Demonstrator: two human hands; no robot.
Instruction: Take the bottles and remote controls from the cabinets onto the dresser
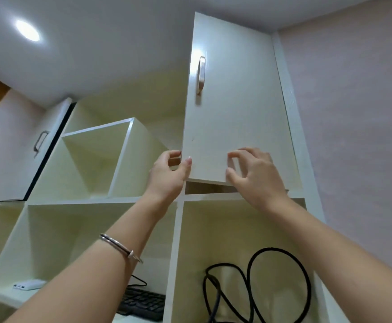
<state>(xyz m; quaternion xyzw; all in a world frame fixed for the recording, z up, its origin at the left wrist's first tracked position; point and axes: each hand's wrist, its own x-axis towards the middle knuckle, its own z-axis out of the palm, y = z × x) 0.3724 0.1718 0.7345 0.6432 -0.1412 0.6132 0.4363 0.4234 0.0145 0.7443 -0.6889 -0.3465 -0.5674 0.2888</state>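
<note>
Bottles and remote controls are not visible; we presume them behind the cabinet door (234, 108). Left hand (169, 173) pinches its lower corner edge; right hand (253, 173), fingers curled, nears its face. Door appears stiff, light (metal handle (201, 74) unused).

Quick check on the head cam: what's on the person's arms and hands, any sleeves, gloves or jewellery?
Both forearms are bare as far as the frame shows, with no sleeves in view. No gloves on the left hand or the right hand, and no rings visible. The left wrist carries a thin silver metal bangle. The left thumbnail looks pale.
</note>
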